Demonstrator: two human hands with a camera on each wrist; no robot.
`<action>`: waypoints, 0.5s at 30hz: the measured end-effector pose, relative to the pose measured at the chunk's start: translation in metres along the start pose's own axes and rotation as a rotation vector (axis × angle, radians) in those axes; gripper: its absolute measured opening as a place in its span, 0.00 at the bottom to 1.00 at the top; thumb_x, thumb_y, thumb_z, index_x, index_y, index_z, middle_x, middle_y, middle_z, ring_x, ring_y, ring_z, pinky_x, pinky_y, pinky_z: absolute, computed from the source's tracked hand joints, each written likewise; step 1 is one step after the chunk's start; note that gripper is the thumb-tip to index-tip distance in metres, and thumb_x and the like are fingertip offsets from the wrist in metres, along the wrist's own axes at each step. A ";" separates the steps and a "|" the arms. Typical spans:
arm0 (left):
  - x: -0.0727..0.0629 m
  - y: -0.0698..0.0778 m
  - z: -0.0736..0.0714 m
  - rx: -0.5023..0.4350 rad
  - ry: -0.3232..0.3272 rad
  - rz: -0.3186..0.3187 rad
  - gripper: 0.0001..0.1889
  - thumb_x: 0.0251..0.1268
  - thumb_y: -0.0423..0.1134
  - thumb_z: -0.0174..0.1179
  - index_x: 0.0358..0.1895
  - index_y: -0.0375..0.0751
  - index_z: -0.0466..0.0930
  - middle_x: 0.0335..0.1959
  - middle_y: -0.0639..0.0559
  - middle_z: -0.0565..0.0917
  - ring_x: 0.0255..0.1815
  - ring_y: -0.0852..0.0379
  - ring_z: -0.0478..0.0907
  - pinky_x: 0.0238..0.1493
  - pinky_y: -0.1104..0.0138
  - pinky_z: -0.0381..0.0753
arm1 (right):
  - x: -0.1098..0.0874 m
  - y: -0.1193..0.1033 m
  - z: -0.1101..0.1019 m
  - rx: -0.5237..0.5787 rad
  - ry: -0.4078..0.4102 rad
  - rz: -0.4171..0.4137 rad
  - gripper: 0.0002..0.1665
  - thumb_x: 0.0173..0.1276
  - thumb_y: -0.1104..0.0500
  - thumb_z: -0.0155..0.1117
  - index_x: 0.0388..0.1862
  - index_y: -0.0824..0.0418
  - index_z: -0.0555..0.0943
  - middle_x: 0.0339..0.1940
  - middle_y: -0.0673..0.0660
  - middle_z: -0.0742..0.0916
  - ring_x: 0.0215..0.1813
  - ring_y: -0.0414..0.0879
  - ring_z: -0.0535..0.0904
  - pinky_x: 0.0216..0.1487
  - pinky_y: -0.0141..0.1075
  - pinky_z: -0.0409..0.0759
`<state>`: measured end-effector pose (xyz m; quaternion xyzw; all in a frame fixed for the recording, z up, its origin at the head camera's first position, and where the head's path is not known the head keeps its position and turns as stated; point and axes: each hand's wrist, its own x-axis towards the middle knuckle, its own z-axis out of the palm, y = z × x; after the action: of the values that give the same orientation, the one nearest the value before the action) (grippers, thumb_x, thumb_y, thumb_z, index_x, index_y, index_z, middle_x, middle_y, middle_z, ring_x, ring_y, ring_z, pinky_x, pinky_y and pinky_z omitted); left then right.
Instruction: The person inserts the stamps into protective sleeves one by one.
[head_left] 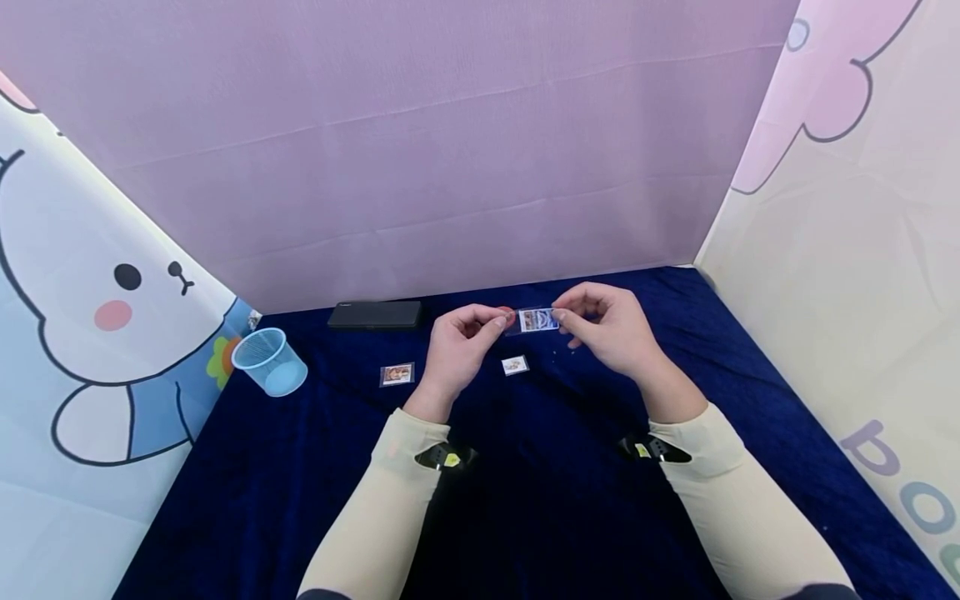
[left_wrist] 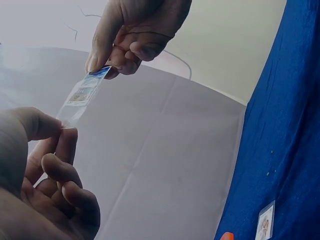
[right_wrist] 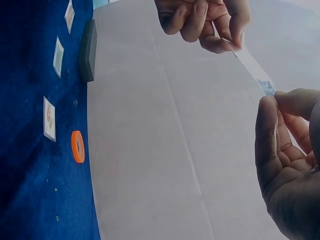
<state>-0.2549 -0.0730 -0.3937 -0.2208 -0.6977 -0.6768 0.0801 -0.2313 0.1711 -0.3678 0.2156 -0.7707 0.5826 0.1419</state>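
Note:
Held up above the cloth is a clear plastic sleeve (head_left: 512, 326) with a small blue stamp-like picture (head_left: 537, 320) in it. My left hand (head_left: 459, 346) pinches the sleeve's clear end between thumb and fingertip. At the blue end, my right hand (head_left: 611, 327) pinches with thumb and forefinger, its other fingers loosely bent. The left wrist view shows the sleeve (left_wrist: 84, 95) slanting between both hands. On the cloth lie a sleeved brownish picture (head_left: 397, 374) and a white sleeved picture (head_left: 515, 365). Another sleeved piece (right_wrist: 58, 56) shows only in the right wrist view.
An orange ring (right_wrist: 78, 146), like a tape roll, lies behind the hands. A black flat box (head_left: 375, 314) sits along the back wall. To the left, a light blue mesh cup (head_left: 270, 362) stands on the dark blue cloth (head_left: 300, 492). Printed fabric walls enclose three sides.

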 end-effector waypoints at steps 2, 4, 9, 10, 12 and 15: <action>0.000 0.000 0.001 -0.018 -0.008 0.001 0.06 0.71 0.32 0.69 0.45 0.33 0.90 0.47 0.44 0.90 0.37 0.59 0.84 0.40 0.70 0.82 | 0.000 0.000 0.000 0.003 -0.001 -0.002 0.05 0.72 0.67 0.71 0.44 0.66 0.87 0.29 0.64 0.87 0.28 0.50 0.84 0.29 0.41 0.86; 0.000 0.000 0.001 -0.029 -0.017 0.002 0.06 0.71 0.32 0.69 0.45 0.32 0.90 0.47 0.43 0.90 0.39 0.58 0.85 0.42 0.70 0.83 | 0.001 0.001 0.000 0.001 -0.002 -0.005 0.04 0.72 0.67 0.71 0.44 0.66 0.87 0.29 0.63 0.87 0.29 0.54 0.84 0.29 0.42 0.86; 0.001 0.000 0.001 -0.024 -0.025 0.014 0.06 0.70 0.33 0.70 0.45 0.34 0.90 0.47 0.45 0.90 0.37 0.58 0.83 0.38 0.70 0.81 | 0.001 0.006 0.000 -0.006 -0.004 -0.010 0.05 0.72 0.68 0.70 0.45 0.66 0.87 0.29 0.62 0.87 0.29 0.58 0.84 0.30 0.44 0.87; 0.001 -0.001 0.001 -0.027 -0.026 0.016 0.06 0.70 0.33 0.70 0.46 0.34 0.91 0.47 0.45 0.91 0.37 0.57 0.83 0.39 0.70 0.81 | 0.001 0.006 0.000 -0.012 -0.003 -0.007 0.05 0.72 0.68 0.70 0.45 0.66 0.87 0.29 0.62 0.87 0.28 0.56 0.84 0.29 0.43 0.86; 0.001 -0.001 0.001 -0.034 -0.030 0.018 0.06 0.71 0.32 0.69 0.46 0.35 0.91 0.47 0.45 0.91 0.40 0.56 0.84 0.41 0.69 0.82 | 0.001 0.005 0.000 -0.032 0.005 -0.006 0.07 0.72 0.69 0.70 0.47 0.66 0.88 0.28 0.62 0.87 0.26 0.50 0.82 0.26 0.38 0.83; 0.001 -0.002 0.001 -0.041 -0.028 0.016 0.06 0.71 0.32 0.69 0.46 0.34 0.90 0.47 0.44 0.90 0.42 0.53 0.86 0.44 0.68 0.84 | 0.000 -0.001 0.001 -0.082 0.023 -0.014 0.07 0.71 0.70 0.71 0.47 0.66 0.88 0.25 0.62 0.84 0.23 0.43 0.76 0.22 0.31 0.73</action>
<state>-0.2568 -0.0721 -0.3949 -0.2374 -0.6828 -0.6873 0.0711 -0.2308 0.1704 -0.3674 0.2085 -0.7908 0.5517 0.1636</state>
